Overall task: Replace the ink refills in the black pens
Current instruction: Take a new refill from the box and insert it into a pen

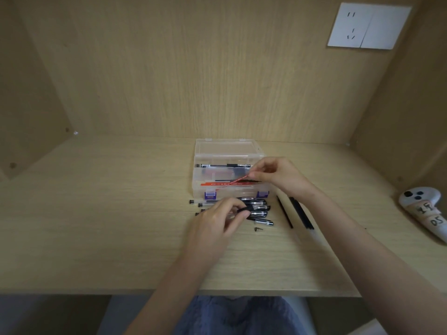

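Our right hand (278,175) hung over the open clear plastic box (198,187), thumb and forefinger pinching one end of a thin red refill (232,183). The refill's long axis slanted from those fingertips down and to the left, and its free end sat over the box's front wall. Our left hand (217,218) was nearer to us, just in front of the box, with its fingers curled round a black pen (251,208) lifted from the cluster of pens (260,214) on the desk (121,213). That pen lay roughly left to right, its dark end pointing right.

So the refill's free end was beyond the held pen and to its left, near it but not touching, and the two axes crossed rather than lined up. We judged that either the refill had to swing level or the pen had to tip up to meet it. We could not tell which end of the pen was open. Loose black refills (285,211) lay to the right of the cluster, closest to our right forearm.
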The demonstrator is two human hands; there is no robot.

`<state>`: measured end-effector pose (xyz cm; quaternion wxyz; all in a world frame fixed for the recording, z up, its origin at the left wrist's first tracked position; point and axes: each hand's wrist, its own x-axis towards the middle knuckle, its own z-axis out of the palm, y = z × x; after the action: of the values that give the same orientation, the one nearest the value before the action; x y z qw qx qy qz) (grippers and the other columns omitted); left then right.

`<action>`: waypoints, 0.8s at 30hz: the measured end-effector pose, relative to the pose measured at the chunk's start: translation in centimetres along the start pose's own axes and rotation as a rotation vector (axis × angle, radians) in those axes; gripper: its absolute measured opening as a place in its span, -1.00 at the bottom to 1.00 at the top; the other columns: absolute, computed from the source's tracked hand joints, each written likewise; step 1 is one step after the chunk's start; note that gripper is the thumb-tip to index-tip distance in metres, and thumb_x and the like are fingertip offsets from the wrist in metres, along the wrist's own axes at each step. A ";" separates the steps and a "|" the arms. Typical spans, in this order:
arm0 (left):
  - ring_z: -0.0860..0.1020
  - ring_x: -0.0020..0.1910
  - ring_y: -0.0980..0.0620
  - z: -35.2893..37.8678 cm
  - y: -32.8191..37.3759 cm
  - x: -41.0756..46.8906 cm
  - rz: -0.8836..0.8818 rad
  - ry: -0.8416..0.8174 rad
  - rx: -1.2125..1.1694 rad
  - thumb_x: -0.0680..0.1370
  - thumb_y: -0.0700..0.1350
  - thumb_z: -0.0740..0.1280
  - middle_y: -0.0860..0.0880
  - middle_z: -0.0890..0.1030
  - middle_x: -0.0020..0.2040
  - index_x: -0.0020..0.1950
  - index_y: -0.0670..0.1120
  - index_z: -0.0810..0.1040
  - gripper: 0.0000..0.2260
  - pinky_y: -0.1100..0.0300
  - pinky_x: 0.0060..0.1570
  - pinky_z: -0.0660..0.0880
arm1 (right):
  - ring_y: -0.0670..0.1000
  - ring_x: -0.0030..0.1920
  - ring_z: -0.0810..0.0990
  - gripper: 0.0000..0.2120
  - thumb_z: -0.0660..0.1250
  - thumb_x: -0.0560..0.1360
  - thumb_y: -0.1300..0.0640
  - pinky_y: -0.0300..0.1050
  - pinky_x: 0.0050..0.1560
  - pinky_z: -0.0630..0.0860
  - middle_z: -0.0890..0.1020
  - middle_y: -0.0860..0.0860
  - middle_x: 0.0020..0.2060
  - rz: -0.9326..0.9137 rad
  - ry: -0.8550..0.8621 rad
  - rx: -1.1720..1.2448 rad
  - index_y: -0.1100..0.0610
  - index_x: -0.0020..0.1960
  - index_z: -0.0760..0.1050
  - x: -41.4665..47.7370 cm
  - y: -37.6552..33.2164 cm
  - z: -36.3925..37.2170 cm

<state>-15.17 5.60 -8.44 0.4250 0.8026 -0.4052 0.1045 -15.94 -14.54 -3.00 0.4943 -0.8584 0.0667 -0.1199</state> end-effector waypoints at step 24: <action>0.56 -0.23 0.26 -0.1 -0.2 0.0 -0.139 0.076 -0.148 0.50 0.17 0.16 0.19 0.61 -0.22 0.02 0.08 0.42 -0.78 0.05 -0.24 0.53 | -0.11 -0.42 0.39 -0.80 0.13 0.61 0.19 -0.32 -0.33 0.39 0.50 -0.03 -0.41 -0.065 0.413 0.830 0.20 -0.09 0.48 -4.9 0.2 0.0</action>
<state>-15.04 5.74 -8.54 0.5043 0.7907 -0.3389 0.0752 -20.66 -13.44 -3.85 0.7685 -0.5476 0.0832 -0.3205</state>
